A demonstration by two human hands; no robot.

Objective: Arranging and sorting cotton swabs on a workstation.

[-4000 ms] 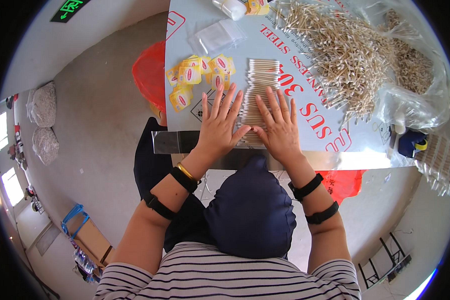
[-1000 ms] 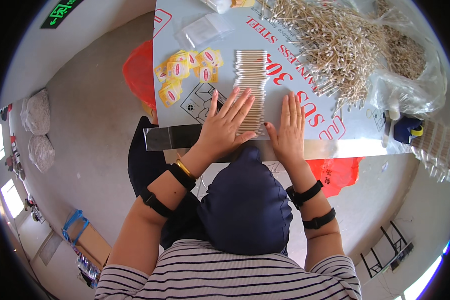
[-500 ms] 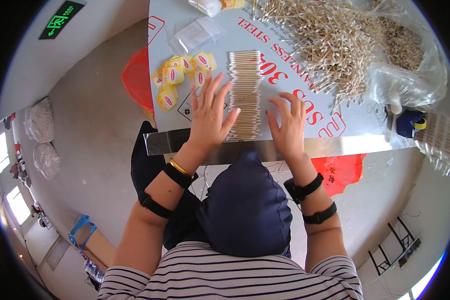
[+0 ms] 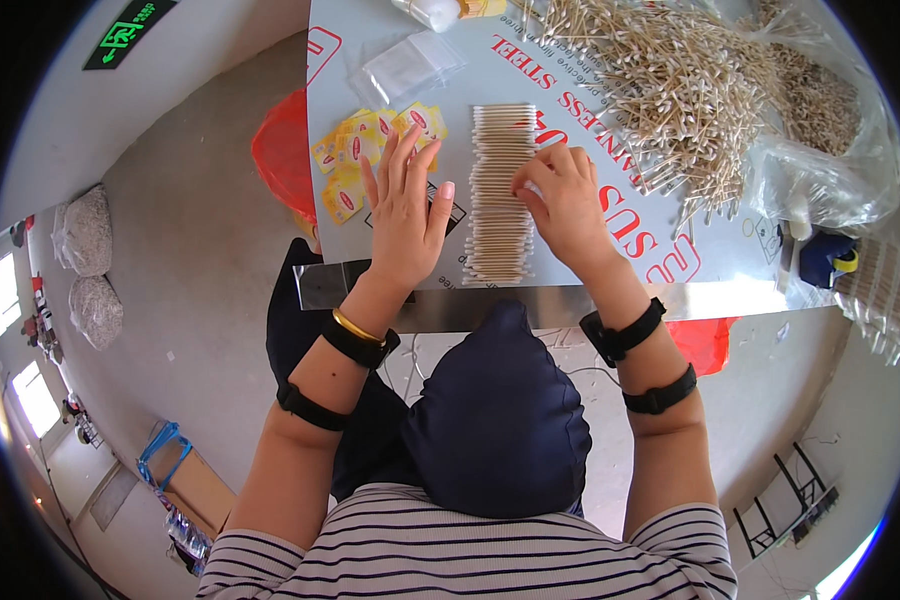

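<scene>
A long row of cotton swabs (image 4: 500, 215) lies side by side on the table, with white tips along both edges. My left hand (image 4: 405, 220) hovers left of the row, its fingers spread and nothing in them. At the row's right edge, my right hand (image 4: 568, 205) is closed in a pinch. A small white bit shows at its fingertips, too small to name, and the fingers partly cover the swab tips there. Beyond my left fingers lie several yellow-and-white packets (image 4: 355, 145). Clear plastic bags (image 4: 410, 68) are stacked behind them.
A large heap of loose cotton swabs (image 4: 670, 95) covers the table's far right, beside a clear plastic bag (image 4: 830, 175) holding more. A tape dispenser (image 4: 825, 253) sits near the right corner. The metal table edge (image 4: 560, 305) runs just before my lap. Red plastic (image 4: 282, 155) hangs at the left.
My right hand has moved up and left to the row's edge, and its fingers have closed into a pinch. The left hand has drawn slightly away from the swabs, still spread.
</scene>
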